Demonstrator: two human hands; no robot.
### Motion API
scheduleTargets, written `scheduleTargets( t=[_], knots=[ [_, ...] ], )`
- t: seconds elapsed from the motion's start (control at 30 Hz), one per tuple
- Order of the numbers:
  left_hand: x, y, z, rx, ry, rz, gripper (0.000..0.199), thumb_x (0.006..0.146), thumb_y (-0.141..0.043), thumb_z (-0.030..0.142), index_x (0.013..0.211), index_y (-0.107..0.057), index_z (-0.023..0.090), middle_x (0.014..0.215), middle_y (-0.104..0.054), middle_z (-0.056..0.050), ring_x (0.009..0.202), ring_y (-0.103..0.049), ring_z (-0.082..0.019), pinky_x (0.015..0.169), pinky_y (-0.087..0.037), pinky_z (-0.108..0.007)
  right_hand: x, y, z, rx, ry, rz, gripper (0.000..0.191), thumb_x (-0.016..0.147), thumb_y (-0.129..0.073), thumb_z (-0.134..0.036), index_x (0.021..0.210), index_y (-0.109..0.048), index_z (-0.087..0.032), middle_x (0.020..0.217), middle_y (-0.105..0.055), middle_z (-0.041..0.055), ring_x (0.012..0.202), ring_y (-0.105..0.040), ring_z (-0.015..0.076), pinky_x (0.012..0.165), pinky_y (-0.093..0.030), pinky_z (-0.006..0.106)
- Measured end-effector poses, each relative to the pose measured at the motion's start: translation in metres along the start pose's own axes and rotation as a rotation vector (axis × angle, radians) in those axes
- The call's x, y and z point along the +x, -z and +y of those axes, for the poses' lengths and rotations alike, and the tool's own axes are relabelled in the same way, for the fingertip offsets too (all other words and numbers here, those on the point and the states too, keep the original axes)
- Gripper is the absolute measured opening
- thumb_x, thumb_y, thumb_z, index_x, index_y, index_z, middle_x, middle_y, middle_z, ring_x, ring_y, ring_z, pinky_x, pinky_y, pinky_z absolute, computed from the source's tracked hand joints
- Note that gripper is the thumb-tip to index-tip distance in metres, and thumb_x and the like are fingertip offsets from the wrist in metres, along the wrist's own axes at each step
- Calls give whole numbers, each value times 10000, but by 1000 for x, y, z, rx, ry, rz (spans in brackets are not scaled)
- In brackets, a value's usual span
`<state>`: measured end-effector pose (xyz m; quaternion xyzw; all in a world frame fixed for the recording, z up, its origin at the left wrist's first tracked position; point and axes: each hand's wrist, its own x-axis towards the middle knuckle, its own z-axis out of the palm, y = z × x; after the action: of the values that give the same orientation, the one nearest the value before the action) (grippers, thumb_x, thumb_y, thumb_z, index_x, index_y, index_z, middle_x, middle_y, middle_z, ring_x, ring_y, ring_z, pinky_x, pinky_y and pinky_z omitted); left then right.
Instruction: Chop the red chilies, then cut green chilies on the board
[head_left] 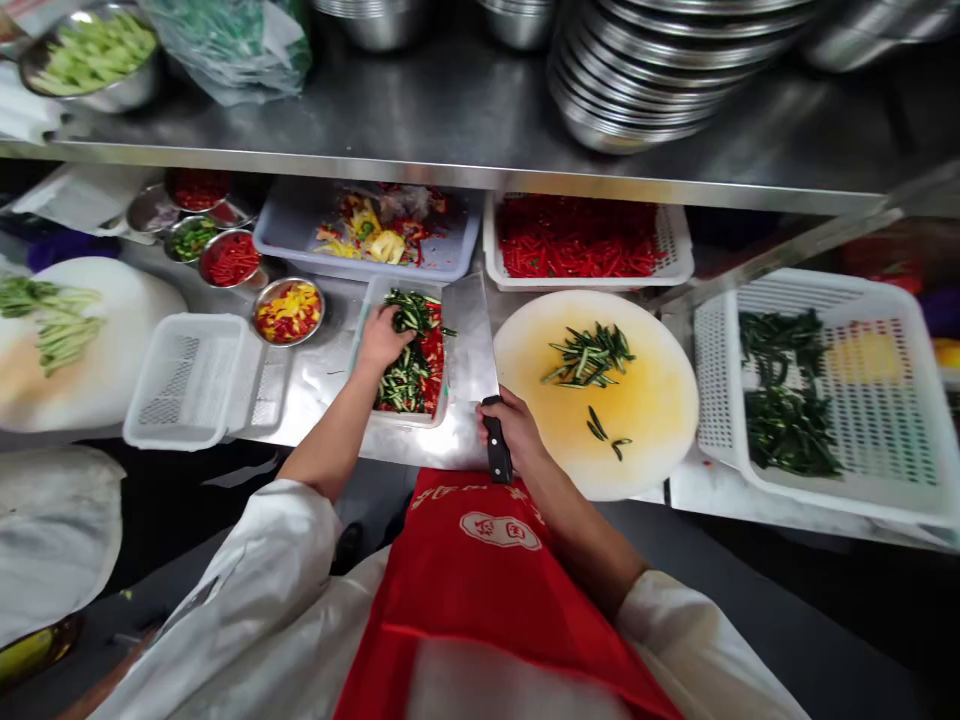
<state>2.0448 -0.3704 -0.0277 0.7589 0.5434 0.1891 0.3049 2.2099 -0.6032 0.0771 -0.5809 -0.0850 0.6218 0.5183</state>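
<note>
My right hand (516, 425) is closed round the black handle of a kitchen knife (469, 315). Its broad, shiny blade points away from me, between a plastic tub and the round cutting board (664, 425). Over the tub (361, 325) on the left, my left hand (386, 340) has its fingers curled about a bunch of green chili strips (411, 308). Under that hand the tub holds more green strips and red chili pieces (432, 365). A small heap of cut green chilies (592, 355) lies on the board, with a few loose strips nearer me.
A white basket of red chilies (577, 240) and a bluish tray of scraps (292, 250) stand behind. At right is a basket of green chilies (791, 435). Leftward are a bowl of mixed peppers (289, 312) and a white basket (187, 385). A steel shelf (450, 120) overhangs the back.
</note>
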Motion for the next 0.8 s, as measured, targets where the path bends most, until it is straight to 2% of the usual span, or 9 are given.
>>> scheduleTargets(
  t=[0.1,0.17,0.2,0.3,0.4,0.5,0.57,0.7,0.8],
  knots=[
    [-16,-14,46,37,-39,164,390,829,-614,442,1100,-672,167,1351,-515,-135,1305,-438,-318,1142,-312,-485,-19,81,-12,197,-27,-17,218,634,-618,-224,759,-440,-236,601,-555,-61,402,-449,94,354,-367,218],
    [-23,-37,89,17,-106,208,361,911,-491,457,1000,-704,180,1343,-532,-113,1296,-453,-285,1142,-318,-464,-37,149,-19,276,4,-4,217,632,-617,-228,766,-446,-235,589,-536,-63,381,-416,84,343,-346,208],
    [-25,-53,114,2,-156,189,373,929,-457,455,978,-710,185,1338,-542,-103,1288,-464,-268,1140,-327,-447,-48,183,-22,301,33,13,207,635,-616,-232,764,-454,-233,583,-527,-63,373,-402,79,337,-335,203],
    [-26,-124,192,-46,-328,-12,391,927,-462,477,1082,-688,197,1366,-534,-84,1292,-474,-231,1141,-344,-399,-88,280,-28,318,131,106,168,652,-614,-244,756,-483,-224,581,-514,-55,365,-393,76,324,-314,199],
    [-21,-211,266,-49,-412,-199,523,874,-541,543,1259,-595,193,1441,-474,-103,1354,-418,-250,1170,-301,-422,-129,353,-32,257,187,250,132,669,-612,-250,732,-502,-215,586,-519,-42,378,-425,88,337,-329,216],
    [-10,-284,329,-76,-472,-226,630,827,-599,566,1328,-537,189,1476,-435,-122,1408,-340,-293,1195,-215,-492,-160,401,-35,183,170,357,102,687,-600,-252,720,-511,-214,591,-525,-36,397,-450,102,367,-351,238],
    [1,-316,363,-117,-539,-252,625,825,-608,553,1330,-540,191,1481,-429,-126,1417,-323,-308,1194,-197,-514,-171,423,-38,136,129,386,94,694,-591,-264,721,-513,-217,595,-524,-35,407,-452,108,386,-356,250],
    [15,-346,410,-110,-691,-411,500,815,-632,520,1224,-636,233,1440,-487,-89,1409,-330,-329,1187,-185,-551,-172,456,-45,88,82,399,128,677,-593,-294,739,-507,-222,617,-536,-33,417,-443,113,396,-362,263],
    [-3,-355,431,-89,-782,-508,383,797,-657,486,1087,-707,241,1356,-563,-66,1387,-365,-317,1190,-201,-536,-166,478,-54,72,59,361,154,695,-610,-293,789,-512,-219,657,-592,-19,458,-506,130,426,-410,271]
  ],
)
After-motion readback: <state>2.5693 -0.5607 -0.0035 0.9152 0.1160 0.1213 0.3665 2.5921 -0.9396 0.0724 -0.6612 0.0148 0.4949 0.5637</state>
